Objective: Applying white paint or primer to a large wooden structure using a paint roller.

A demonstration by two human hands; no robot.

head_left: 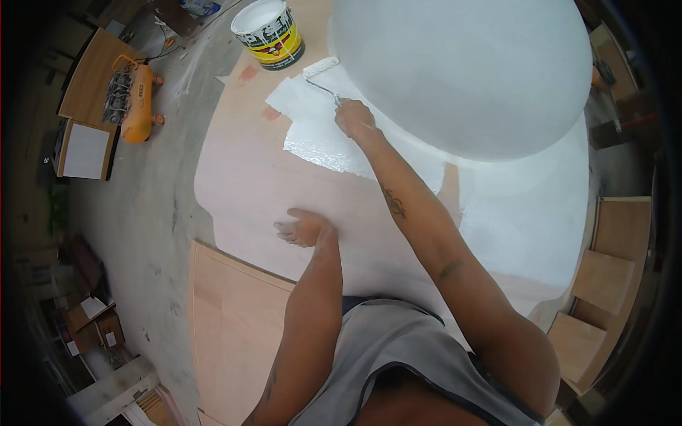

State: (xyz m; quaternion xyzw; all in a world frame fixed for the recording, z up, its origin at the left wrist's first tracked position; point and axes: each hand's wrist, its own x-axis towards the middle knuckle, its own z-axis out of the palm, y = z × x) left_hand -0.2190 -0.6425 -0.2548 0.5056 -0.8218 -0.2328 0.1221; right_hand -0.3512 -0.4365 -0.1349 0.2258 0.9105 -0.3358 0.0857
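My right hand (354,119) is closed round the handle of a small paint roller (322,68). Its white sleeve rests on the far part of a broad pinkish panel (249,167), beside a large pale rounded form (462,64). A glossy patch of wet white paint (320,135) spreads under and in front of the roller. My left hand (302,228) lies on the unpainted near part of the panel, fingers spread, holding nothing. Left of the roller stands an open paint can (270,35) with a yellow and black label and white drips at its rim.
An orange air compressor (136,99) stands on the concrete floor (170,213) at left, beside wooden boards. A flat wooden panel (234,319) lies close to my left arm. More wooden pieces (600,284) are at the right. A bare tan strip (450,186) shows between white painted areas.
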